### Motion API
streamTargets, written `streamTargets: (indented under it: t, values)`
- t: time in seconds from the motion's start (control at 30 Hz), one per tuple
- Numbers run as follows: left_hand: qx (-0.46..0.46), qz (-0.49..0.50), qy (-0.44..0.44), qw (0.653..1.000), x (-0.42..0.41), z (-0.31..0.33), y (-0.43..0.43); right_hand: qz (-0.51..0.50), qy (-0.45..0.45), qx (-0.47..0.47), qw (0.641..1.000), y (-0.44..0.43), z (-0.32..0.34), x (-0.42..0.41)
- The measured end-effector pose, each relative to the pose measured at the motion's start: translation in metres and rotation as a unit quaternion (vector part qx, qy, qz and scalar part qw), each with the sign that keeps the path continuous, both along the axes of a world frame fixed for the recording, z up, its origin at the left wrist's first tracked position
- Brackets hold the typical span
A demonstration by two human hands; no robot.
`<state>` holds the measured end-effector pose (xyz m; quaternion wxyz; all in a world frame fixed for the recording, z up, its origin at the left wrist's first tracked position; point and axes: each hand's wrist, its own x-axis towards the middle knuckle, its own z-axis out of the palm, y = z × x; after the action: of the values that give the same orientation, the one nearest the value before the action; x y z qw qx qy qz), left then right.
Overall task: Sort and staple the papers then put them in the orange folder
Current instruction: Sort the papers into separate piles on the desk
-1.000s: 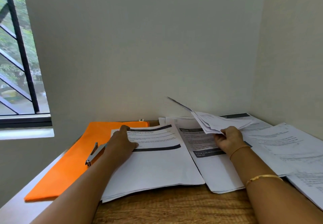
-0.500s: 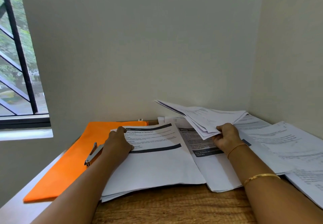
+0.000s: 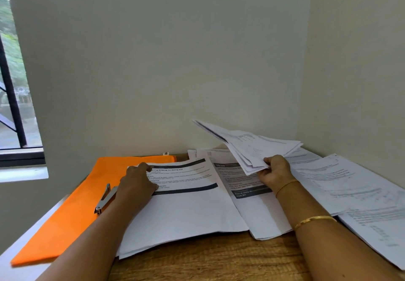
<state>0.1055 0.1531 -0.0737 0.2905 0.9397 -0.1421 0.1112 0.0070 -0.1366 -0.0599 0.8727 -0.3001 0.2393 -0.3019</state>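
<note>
My right hand (image 3: 275, 171) grips a bundle of several white sheets (image 3: 252, 147) by its near edge, lifted off the desk and fanned toward the back wall. My left hand (image 3: 138, 182) rests on the top left part of a printed stack (image 3: 186, 201) with dark header bars, fingers bent over the page. An orange folder (image 3: 72, 210) lies flat at the left, partly under that stack. A silver stapler (image 3: 105, 199) sits on the folder just left of my left wrist. A second printed stack (image 3: 252, 204) lies under my right hand.
More loose printed sheets (image 3: 350, 188) cover the right side of the wooden desk (image 3: 208, 261), up to the side wall. The desk fits into a wall corner. A window (image 3: 15, 105) with a black frame is at the left.
My right hand has raised the bundle of sheets higher and tilted it, so its pages fan out more. My left hand stays on the left stack.
</note>
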Motion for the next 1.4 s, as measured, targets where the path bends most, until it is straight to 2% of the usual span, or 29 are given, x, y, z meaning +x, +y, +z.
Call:
streamTargets:
  t: [0.17, 0.33, 0.67, 0.77, 0.87, 0.97, 1.0, 1.07, 1.23, 1.3, 1.4]
  values:
    - [-0.015, 0.0, -0.016, 1.0, 0.006, -0.002, 0.0, 0.086, 0.055, -0.092, 0.99, 0.013, -0.003, 0.0]
    - [0.0, -0.003, -0.029, 1.0, 0.01, -0.001, 0.001, 0.134, 0.057, -0.14, 0.979, 0.03, 0.002, -0.005]
    - [0.01, -0.026, -0.037, 0.999, 0.012, -0.001, 0.004, 0.104, 0.143, -0.183, 0.967, 0.011, 0.011, -0.013]
    - [0.013, -0.033, -0.041, 0.999, 0.013, 0.0, 0.003, 0.118, 0.207, -0.231, 0.943, -0.011, 0.027, -0.034]
    - [0.016, -0.042, -0.034, 0.998, 0.013, 0.001, 0.0, 0.065, 0.299, -0.275, 0.911, -0.034, 0.047, -0.056]
    - [0.015, -0.048, -0.029, 0.998, 0.014, 0.003, 0.0, -0.033, 0.24, -0.311, 0.919, -0.066, 0.063, -0.068]
    - [0.015, -0.052, -0.026, 0.998, 0.014, 0.003, -0.001, -0.059, 0.24, -0.329, 0.911, -0.075, 0.068, -0.073]
    - [0.021, -0.066, -0.024, 0.997, 0.012, 0.005, -0.003, -0.096, 0.297, -0.389, 0.867, -0.087, 0.079, -0.084]
    - [0.033, -0.154, -0.061, 0.986, -0.027, 0.014, -0.031, -0.168, 0.463, -0.522, 0.696, -0.111, 0.092, -0.11]
    - [0.052, -0.224, -0.089, 0.969, -0.056, 0.012, -0.049, -0.17, 0.501, -0.56, 0.638, -0.118, 0.087, -0.117]
    - [0.107, -0.33, -0.134, 0.928, -0.103, 0.006, -0.075, -0.157, 0.544, -0.597, 0.569, -0.124, 0.075, -0.126]
